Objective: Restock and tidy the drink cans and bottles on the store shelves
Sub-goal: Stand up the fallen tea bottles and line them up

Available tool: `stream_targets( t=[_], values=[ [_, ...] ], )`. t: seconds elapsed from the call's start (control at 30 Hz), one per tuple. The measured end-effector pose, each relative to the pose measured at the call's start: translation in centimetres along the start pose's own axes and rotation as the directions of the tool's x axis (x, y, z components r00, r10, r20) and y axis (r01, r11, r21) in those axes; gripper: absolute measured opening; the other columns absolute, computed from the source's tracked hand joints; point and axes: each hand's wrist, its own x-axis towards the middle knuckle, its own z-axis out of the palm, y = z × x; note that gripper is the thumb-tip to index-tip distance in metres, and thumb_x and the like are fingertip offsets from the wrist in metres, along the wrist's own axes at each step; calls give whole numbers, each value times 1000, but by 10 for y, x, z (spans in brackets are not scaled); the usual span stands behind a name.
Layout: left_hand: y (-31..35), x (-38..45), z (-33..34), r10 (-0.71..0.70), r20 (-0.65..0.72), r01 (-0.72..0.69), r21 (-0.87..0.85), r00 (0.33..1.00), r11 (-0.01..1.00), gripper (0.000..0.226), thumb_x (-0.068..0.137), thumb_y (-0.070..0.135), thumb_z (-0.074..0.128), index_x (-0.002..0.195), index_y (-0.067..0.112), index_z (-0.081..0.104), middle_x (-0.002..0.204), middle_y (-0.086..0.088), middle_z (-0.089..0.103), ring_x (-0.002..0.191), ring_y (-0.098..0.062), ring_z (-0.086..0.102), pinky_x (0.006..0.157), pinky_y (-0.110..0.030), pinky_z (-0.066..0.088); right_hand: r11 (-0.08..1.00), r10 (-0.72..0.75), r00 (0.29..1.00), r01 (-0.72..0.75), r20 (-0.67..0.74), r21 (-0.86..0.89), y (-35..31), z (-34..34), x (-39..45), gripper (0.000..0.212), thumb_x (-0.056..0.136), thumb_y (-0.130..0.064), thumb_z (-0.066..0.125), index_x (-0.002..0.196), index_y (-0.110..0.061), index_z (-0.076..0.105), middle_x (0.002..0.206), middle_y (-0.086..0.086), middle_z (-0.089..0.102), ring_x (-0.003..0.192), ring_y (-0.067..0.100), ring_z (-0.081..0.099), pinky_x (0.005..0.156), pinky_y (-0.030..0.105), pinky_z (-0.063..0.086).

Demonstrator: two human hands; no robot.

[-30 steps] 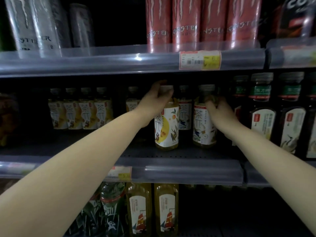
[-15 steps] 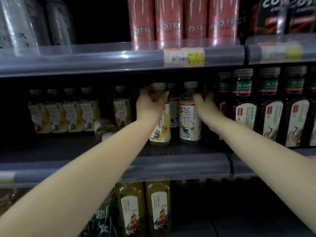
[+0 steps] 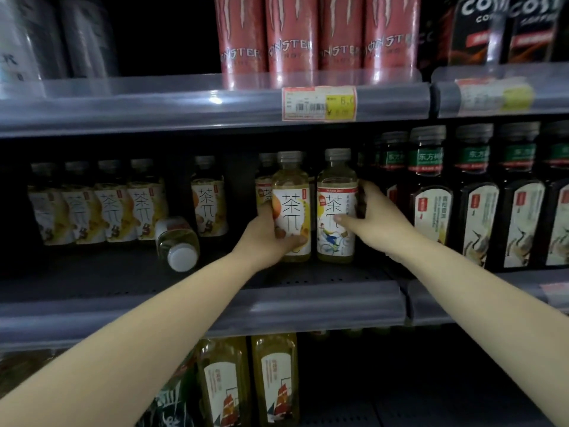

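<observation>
Presently, middle shelf [image 3: 308, 306]: left hand [image 3: 271, 238] grips one upright tea bottle [image 3: 291, 208]; right hand [image 3: 369, 217] grips its neighbour bottle [image 3: 335, 208] at 3 o'clock, touching. Toppled bottle [image 3: 177, 241] at 9 o'clock.

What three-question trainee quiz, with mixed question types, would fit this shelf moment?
1. True or false: the left hand and the right hand each grip an upright tea bottle.
2. Which item on the middle shelf is out of place? A) the fallen bottle B) a red can C) a coffee carton
3. Fill in: the price tag hangs under the red ___.

Key: 1 true; 2 A; 3 cans.
</observation>
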Motion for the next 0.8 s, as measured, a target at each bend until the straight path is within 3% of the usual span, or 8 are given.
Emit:
stream_targets(
  t=[0.13, 0.23, 0.37, 0.5, 0.67, 0.8],
  values=[
    [14, 8, 10, -15, -6, 16, 7, 1000, 1000, 86, 72, 30, 82, 138, 15, 29, 136, -2, 51, 115, -13, 52, 78, -18, 44, 999, -1, 996, -3, -85, -47, -8, 19, -5, 81, 79, -30, 76, 142, -13, 28, 133, 5, 56, 121, 23, 55, 83, 25, 40],
    [17, 9, 12, -32, -16, 32, 51, 999, 998, 90, 70, 33, 83, 138, 14, 29, 137, -4, 49, 123, -22, 51, 83, -24, 44, 1000, 11, 981, -11, -194, 4, -8, 29, -9, 84, 78, -25, 78, 140, -6, 24, 130, 10, 55, 116, 23, 58, 80, 22, 42],
    [21, 10, 13, -28, -1, 28, 47, 1000, 999, 90, 69, 31, 84, 137, 12, 28, 137, -4, 49, 124, -22, 51, 88, -27, 46, 988, 1, 984, -29, -180, -153, -8, 27, -5, 74, 80, -27, 75, 133, -3, 30, 124, 13, 57, 111, 27, 60, 75, 26, 47],
    [25, 8, 16, -39, -11, 40, 90, 999, 995, 91, 69, 32, 84, 138, 13, 28, 137, -6, 50, 123, -23, 52, 99, -40, 49, 964, 13, 984, -60, -180, -258, -11, 25, -1, 73, 76, -27, 74, 132, -1, 36, 124, 16, 53, 110, 29, 57, 80, 31, 50],
    [27, 6, 19, -46, -47, 53, 161, 998, 986, 89, 72, 32, 81, 139, 11, 27, 138, -8, 47, 124, -25, 51, 96, -36, 49, 994, 30, 982, -49, -185, -101, -9, 26, -6, 75, 80, -18, 73, 136, -5, 25, 121, 11, 55, 99, 20, 56, 74, 25, 42],
    [29, -7, 3, 26, 78, -48, 302, 997, 952, 77, 77, 40, 76, 140, 14, 39, 137, -6, 52, 124, -21, 51, 98, -29, 46, 987, -59, 966, 18, -251, -162, -5, 30, -11, 67, 83, -17, 72, 136, -3, 34, 128, 14, 55, 118, 28, 55, 84, 24, 37]
  ],
)
